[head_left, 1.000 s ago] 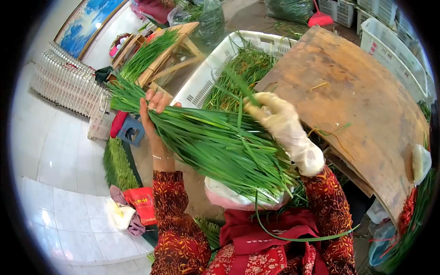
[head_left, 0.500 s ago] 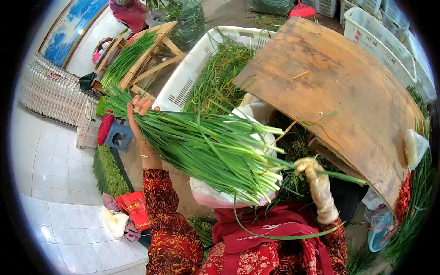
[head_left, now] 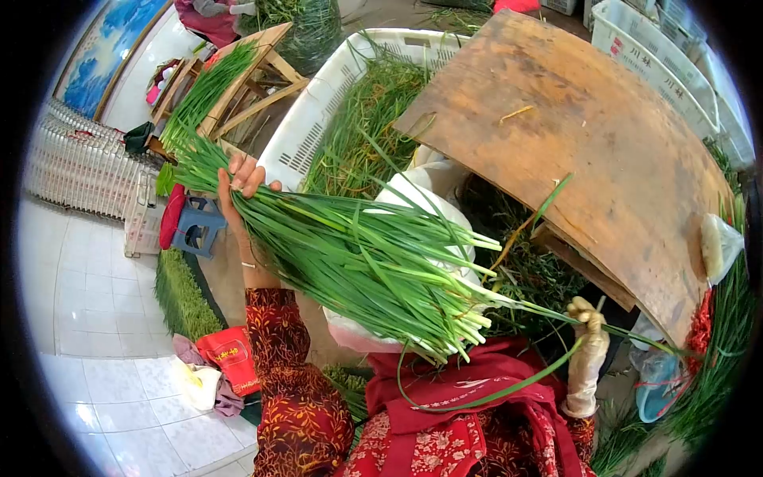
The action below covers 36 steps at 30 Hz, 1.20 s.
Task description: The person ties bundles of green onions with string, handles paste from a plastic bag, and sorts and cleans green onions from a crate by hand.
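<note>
My left hand (head_left: 245, 181), bare, is wrapped round the leafy end of a large bunch of green stalks (head_left: 366, 262). The pale cut ends of the bunch fan out toward the right, over a white sack (head_left: 433, 195). My right hand (head_left: 586, 322), in a pale glove, is closed on a few long leaves that stretch out from the stem ends. One long leaf (head_left: 509, 391) loops down in front of my red apron.
A slanted wooden board (head_left: 572, 135) fills the upper right. Behind the bunch stands a white crate (head_left: 290, 147) of loose greens. A wooden stand (head_left: 274, 103), a blue stool (head_left: 199, 226), stacked crates (head_left: 652, 71) and a person (head_left: 208, 20) are farther off.
My right hand has moved right, away from the bunch, drawing the long leaves with it. My left hand still holds the bunch. The view has shifted slightly.
</note>
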### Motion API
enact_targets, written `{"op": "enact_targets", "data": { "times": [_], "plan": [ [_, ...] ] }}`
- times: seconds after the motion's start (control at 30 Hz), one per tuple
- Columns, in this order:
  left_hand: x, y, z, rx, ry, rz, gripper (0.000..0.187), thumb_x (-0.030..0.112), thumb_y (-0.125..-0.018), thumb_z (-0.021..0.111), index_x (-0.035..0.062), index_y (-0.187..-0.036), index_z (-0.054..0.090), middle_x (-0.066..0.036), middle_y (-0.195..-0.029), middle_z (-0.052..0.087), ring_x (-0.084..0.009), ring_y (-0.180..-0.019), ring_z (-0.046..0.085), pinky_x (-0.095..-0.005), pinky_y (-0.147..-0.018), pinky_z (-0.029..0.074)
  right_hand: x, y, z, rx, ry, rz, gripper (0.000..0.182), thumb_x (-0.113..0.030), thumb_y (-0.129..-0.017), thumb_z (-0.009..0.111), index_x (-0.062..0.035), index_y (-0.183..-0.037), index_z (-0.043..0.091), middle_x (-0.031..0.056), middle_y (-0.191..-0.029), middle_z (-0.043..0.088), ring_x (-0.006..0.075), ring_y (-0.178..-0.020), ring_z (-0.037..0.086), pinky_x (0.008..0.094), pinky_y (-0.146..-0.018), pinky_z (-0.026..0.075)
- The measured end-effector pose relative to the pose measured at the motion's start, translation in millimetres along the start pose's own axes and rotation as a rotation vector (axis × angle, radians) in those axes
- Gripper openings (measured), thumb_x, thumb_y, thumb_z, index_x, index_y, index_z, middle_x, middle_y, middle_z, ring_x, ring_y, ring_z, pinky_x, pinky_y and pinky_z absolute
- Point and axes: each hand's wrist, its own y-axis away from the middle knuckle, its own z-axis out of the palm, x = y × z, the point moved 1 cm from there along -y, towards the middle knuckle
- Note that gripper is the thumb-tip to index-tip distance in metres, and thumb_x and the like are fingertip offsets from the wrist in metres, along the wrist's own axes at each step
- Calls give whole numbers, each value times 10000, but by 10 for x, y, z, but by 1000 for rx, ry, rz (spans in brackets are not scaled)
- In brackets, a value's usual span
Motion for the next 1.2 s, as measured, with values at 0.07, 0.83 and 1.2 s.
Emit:
{"op": "enact_targets", "data": {
  "times": [0.07,0.83,1.2],
  "plan": [
    [60,16,30,-29,-18,15,189,260,-966,315,101,-884,375,32,-710,381,-95,-660,428,-451,-835,421,1,40,-140,104,-37,12,274,-293,-919,452,-45,-841,540,163,-1088,551,228,-950,564,368,-864,444],
    [159,30,25,-15,-45,27,159,237,-950,356,110,-859,386,44,-690,379,-89,-638,422,-427,-811,426,-478,-1211,2014,-891,-346,347,164,-223,-900,451,-66,-908,499,58,-800,629,27,-388,314,162,-374,241],
    [181,338,-166,405,-284,217,158,228,-930,422,110,-825,416,48,-688,446,-72,-658,490,-366,-838,438,379,-451,64,34,-394,597,167,-256,-895,504,-89,-892,486,-32,-671,431,55,-523,348,193,-472,288]
  ]
}}
